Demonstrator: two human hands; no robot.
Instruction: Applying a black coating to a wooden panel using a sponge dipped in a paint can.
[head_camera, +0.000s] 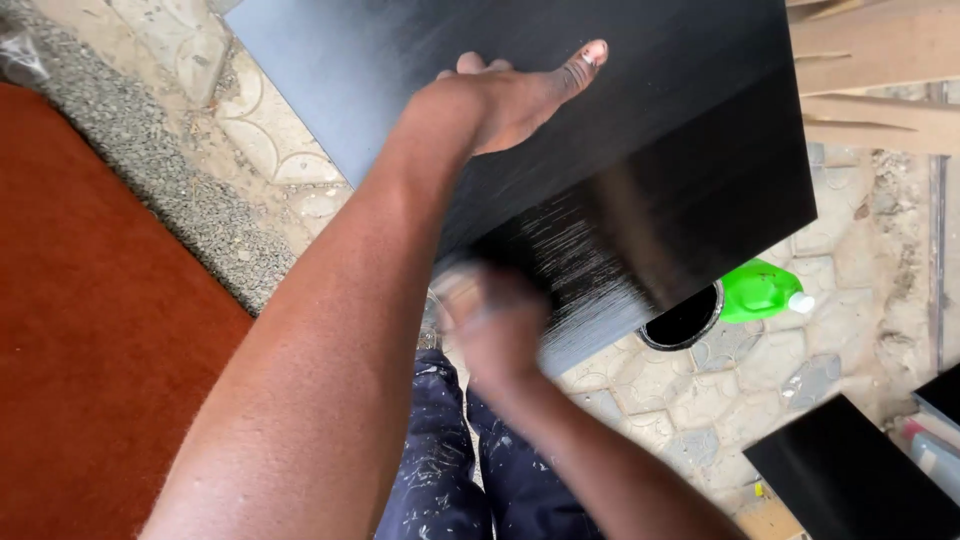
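**A:** What is the left hand (510, 100) doing?

**B:** It lies on the upper face of the black board (640, 150), thumb stretched out flat along the surface, the other fingers hooked over the far side of the board so only their tips show. It is clamped on the board.

**A:** And the right hand (490, 325)?

**B:** It sits at the board's near edge, below the left hand, and is blurred. There seems to be something pale in it, pressed against the board, but I cannot tell what it is, nor how the fingers are set.

**A:** Where is the board itself?

**B:** Held up and tilted above the paved ground (720, 390). Near the right hand its face shows fine pale streaks; the rest is dark and glossy.

**A:** What lies around the board?

**B:** Just beneath its lower right edge, a round black tin (685, 320), half hidden by the board, with a green bottle (755, 290) touching it on the right. Left of the board, a red carpet (90, 330) with a strip of gravel (170, 180) along it. Further right of the board, another black panel (850, 470) on the ground. Beyond the board's top right corner, bare wooden planks (880, 60). Below the board, paint-flecked dark trousers (450, 470).
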